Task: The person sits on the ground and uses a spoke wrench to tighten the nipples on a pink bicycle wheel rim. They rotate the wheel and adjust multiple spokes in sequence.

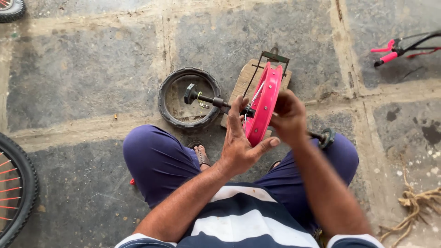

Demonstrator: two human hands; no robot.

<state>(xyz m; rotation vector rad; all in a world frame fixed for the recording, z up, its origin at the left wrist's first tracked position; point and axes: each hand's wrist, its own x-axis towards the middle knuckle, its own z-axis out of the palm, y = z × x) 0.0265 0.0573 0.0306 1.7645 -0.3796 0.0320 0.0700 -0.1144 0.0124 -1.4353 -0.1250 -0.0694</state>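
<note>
A small pink wheel rim (264,103) stands on edge in front of me, seen edge-on, on a black axle rod (209,98) that runs through its hub and ends in a nut (326,137) at the right. My left hand (239,140) presses flat against the rim's left face, fingers up and thumb under its lower edge. My right hand (287,117) holds the rim from the right side. A dark metal stand (271,59) sits on a wooden block (243,80) just behind the rim.
A small black tyre (166,96) lies flat on the stone floor to the left of the rim. A spoked bicycle wheel (14,188) is at the left edge. Pink-gripped handlebars (390,53) lie at the far right, frayed rope (413,202) at the lower right.
</note>
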